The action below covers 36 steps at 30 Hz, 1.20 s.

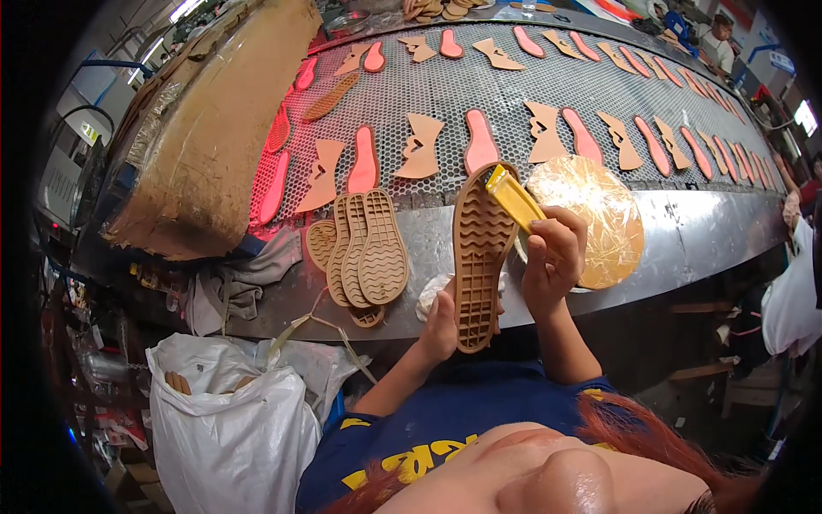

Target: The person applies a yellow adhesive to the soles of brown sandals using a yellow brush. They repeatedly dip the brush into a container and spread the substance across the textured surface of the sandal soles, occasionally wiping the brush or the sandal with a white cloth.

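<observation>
Upright before me stands a brown shoe sole [476, 265] with wavy tread and a grid of square hollows. My left hand [440, 329] is closed on its lower left edge; some of its fingers are hidden behind it. In my right hand [555, 261] is a flat yellow tool [516, 199] with a dark tip, which reaches the sole's upper right part. Whether the tip is bristle or blade I cannot make out. Left of the sole, several overlapping tan soles [384, 248] lie on the metal edge. A crumpled white wad [432, 295] shows behind my left hand.
A mesh conveyor [437, 86] bears rows of pink insoles [482, 141] and tan cut pieces [421, 146]. A cardboard-covered hood [214, 120] stands left. A round board under shiny film [612, 231] lies right. Grey cloth [231, 287] hangs left, above a white plastic bag [231, 437].
</observation>
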Each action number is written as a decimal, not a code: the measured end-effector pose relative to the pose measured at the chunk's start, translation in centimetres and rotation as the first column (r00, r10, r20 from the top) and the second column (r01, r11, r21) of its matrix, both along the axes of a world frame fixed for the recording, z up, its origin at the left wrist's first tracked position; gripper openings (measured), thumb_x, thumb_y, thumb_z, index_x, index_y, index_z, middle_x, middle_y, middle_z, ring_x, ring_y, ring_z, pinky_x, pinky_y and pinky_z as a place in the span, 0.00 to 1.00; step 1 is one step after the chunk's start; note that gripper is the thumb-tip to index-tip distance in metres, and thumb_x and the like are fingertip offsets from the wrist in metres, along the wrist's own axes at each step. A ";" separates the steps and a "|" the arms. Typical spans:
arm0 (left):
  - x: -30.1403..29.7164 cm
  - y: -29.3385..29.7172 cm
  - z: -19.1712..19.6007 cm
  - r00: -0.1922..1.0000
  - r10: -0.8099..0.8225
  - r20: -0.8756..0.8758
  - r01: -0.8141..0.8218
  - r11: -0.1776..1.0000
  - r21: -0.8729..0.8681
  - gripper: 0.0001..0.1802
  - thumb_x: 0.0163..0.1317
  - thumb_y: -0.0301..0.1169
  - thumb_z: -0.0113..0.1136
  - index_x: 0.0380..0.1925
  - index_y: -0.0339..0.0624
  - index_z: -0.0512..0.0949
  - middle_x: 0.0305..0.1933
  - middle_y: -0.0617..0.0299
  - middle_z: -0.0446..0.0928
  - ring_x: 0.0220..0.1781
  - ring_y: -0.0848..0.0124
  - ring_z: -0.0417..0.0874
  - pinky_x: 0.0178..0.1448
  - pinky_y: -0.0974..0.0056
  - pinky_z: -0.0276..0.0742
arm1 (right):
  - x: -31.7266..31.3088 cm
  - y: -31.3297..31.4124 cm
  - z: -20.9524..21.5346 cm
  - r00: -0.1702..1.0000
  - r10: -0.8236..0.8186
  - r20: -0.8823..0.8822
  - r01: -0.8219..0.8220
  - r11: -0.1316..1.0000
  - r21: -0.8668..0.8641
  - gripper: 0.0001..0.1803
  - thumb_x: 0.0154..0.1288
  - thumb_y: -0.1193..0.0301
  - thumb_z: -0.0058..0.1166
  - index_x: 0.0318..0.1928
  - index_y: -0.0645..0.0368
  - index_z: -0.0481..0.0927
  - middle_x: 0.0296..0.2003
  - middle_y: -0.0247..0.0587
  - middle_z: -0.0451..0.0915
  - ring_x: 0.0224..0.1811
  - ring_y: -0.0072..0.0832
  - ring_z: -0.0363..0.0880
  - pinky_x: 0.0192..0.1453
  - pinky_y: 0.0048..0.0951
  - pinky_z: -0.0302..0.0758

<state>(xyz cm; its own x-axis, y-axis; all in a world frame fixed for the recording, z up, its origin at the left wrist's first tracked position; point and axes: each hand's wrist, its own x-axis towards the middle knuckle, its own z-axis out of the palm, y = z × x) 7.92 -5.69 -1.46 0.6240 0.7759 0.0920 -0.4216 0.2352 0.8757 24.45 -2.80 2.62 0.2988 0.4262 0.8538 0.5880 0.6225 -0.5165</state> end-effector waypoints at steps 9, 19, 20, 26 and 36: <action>-0.5 0.2 0.3 0.999 0.023 -0.036 -0.024 1.000 -0.018 0.43 0.61 0.67 0.23 0.57 0.40 0.60 0.40 0.54 0.75 0.33 0.68 0.81 0.35 0.66 0.80 | 0.0 -0.9 -0.1 0.956 0.292 0.015 -0.291 0.956 -0.051 0.10 0.64 0.70 0.52 0.37 0.66 0.74 0.40 0.53 0.75 0.40 0.35 0.76 0.42 0.27 0.74; -1.0 0.6 -0.7 0.993 0.102 0.052 -0.091 0.980 -0.177 0.40 0.63 0.65 0.20 0.53 0.40 0.62 0.37 0.52 0.78 0.31 0.65 0.83 0.33 0.64 0.81 | -0.8 -3.1 -1.4 0.887 0.461 -0.016 -0.457 0.876 -0.155 0.08 0.63 0.73 0.51 0.36 0.67 0.72 0.41 0.57 0.75 0.41 0.39 0.76 0.46 0.31 0.73; -1.1 0.7 -1.0 0.992 0.089 0.085 -0.073 0.981 -0.181 0.41 0.63 0.65 0.19 0.52 0.39 0.63 0.37 0.52 0.78 0.31 0.65 0.83 0.32 0.64 0.81 | -0.9 -3.4 -1.7 0.882 0.470 -0.027 -0.468 0.869 -0.162 0.08 0.63 0.73 0.52 0.36 0.67 0.72 0.41 0.57 0.75 0.41 0.39 0.76 0.46 0.32 0.73; -1.4 0.9 0.5 0.985 0.151 0.088 -0.123 0.957 -0.263 0.42 0.62 0.67 0.18 0.51 0.40 0.64 0.35 0.52 0.78 0.28 0.66 0.83 0.27 0.65 0.82 | -1.6 -4.9 -1.9 0.855 0.517 -0.043 -0.514 0.832 -0.209 0.08 0.63 0.72 0.51 0.36 0.67 0.72 0.40 0.58 0.75 0.41 0.39 0.76 0.48 0.33 0.73; -1.6 2.3 1.0 0.951 0.306 0.032 -0.290 0.927 -0.238 0.46 0.63 0.67 0.14 0.54 0.36 0.65 0.39 0.50 0.76 0.30 0.69 0.80 0.34 0.68 0.78 | -1.9 -6.4 -1.6 0.819 0.569 -0.068 -0.565 0.780 -0.270 0.09 0.62 0.71 0.52 0.35 0.65 0.73 0.40 0.58 0.75 0.41 0.39 0.76 0.48 0.33 0.72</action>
